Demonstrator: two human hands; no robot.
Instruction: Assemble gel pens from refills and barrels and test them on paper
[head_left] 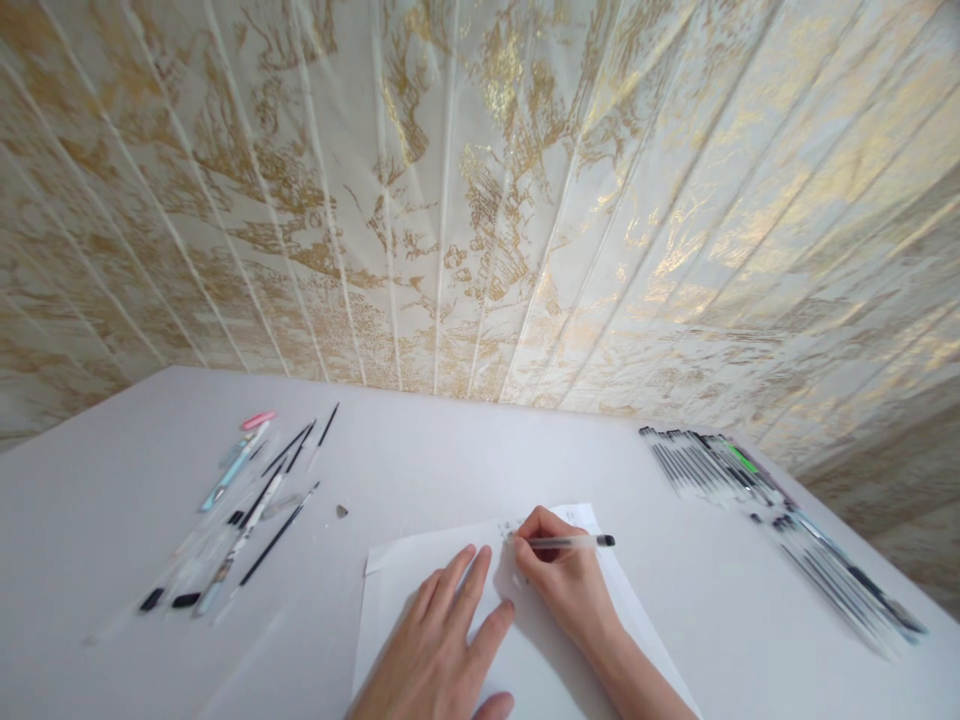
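Note:
A sheet of white paper (397,580) lies on the white table, with small dark marks near its top edge. My right hand (566,580) pinches a pen (562,542) with a clear barrel and a black end. The pen is tilted almost flat, and its tip is hidden behind my fingers by the marks. My left hand (450,640) rests flat on the paper to the left, fingers spread, holding nothing.
On the left lie scattered pen parts, refills (281,535), a light blue pen (225,480) and a pink item (259,420). A small dark scrap (342,511) is nearby. Rows of pens (697,465) lie on the right. A gold-patterned curtain (480,200) hangs behind the table.

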